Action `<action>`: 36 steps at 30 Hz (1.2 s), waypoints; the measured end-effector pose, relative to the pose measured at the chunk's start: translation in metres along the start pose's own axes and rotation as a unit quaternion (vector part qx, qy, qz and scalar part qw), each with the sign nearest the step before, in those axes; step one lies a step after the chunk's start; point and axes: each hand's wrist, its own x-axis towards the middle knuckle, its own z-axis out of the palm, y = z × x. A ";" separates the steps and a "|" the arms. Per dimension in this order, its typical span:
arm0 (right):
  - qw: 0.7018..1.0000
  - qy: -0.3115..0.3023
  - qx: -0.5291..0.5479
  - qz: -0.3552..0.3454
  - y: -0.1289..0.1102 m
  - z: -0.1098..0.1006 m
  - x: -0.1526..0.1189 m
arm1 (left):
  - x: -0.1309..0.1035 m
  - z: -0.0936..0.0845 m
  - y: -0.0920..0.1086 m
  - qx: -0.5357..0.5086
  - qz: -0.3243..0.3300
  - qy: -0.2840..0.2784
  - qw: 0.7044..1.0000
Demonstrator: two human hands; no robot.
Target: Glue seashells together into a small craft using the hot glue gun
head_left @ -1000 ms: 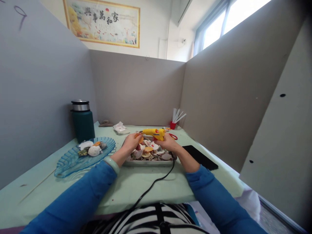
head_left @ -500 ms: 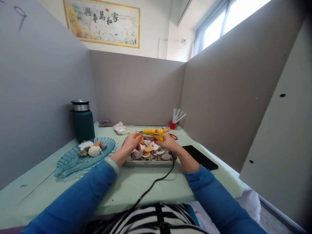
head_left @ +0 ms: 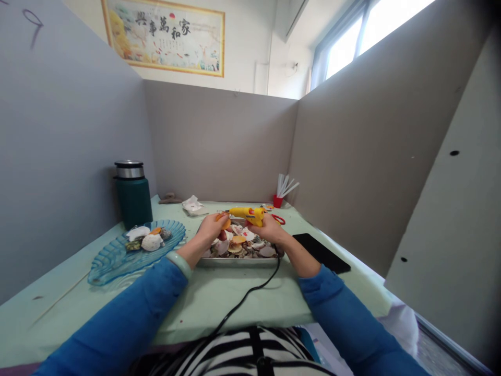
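Note:
Over a metal tray [head_left: 238, 262] full of shells, my right hand [head_left: 266, 228] is closed round the handle of a yellow glue gun [head_left: 246, 213]. Its nozzle points left, at the fingertips of my left hand [head_left: 212, 228]. That hand pinches an orange shell [head_left: 226, 223], partly hidden by the fingers. A black cord [head_left: 250, 293] runs from the gun down over the tray's front edge toward my lap. Among the shells in the tray, a loose orange one [head_left: 239, 239] lies near the middle.
A blue glass plate [head_left: 105, 266] with several shells is at the left, before a green bottle [head_left: 134, 201]. A black flat object [head_left: 321, 253] lies right. Behind are white tissue [head_left: 192, 204], red scissors [head_left: 278, 219] and a red cup [head_left: 277, 201] of white sticks.

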 end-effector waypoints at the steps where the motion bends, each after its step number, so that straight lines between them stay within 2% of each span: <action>1: 1.000 -0.001 0.000 0.000 0.000 0.000 0.000 | 0.000 0.000 0.000 -0.006 -0.005 0.001 1.000; 12: 1.000 -0.011 -0.002 0.008 -0.007 0.000 -0.002 | -0.004 0.001 0.005 -0.011 -0.025 -0.011 1.000; 24: 1.000 -0.013 -0.007 0.002 -0.001 0.002 -0.001 | -0.004 0.001 0.005 -0.001 -0.032 -0.020 0.999; 28: 1.000 -0.004 -0.022 0.000 0.000 0.001 0.000 | -0.003 0.000 0.004 0.010 -0.035 0.010 0.999; 32: 0.997 0.018 -0.077 0.018 0.004 0.001 0.002 | -0.001 -0.001 0.003 0.004 -0.041 0.053 0.998; 36: 0.975 0.000 -0.219 0.028 0.009 0.002 0.004 | 0.001 -0.001 0.002 -0.001 -0.024 0.057 0.998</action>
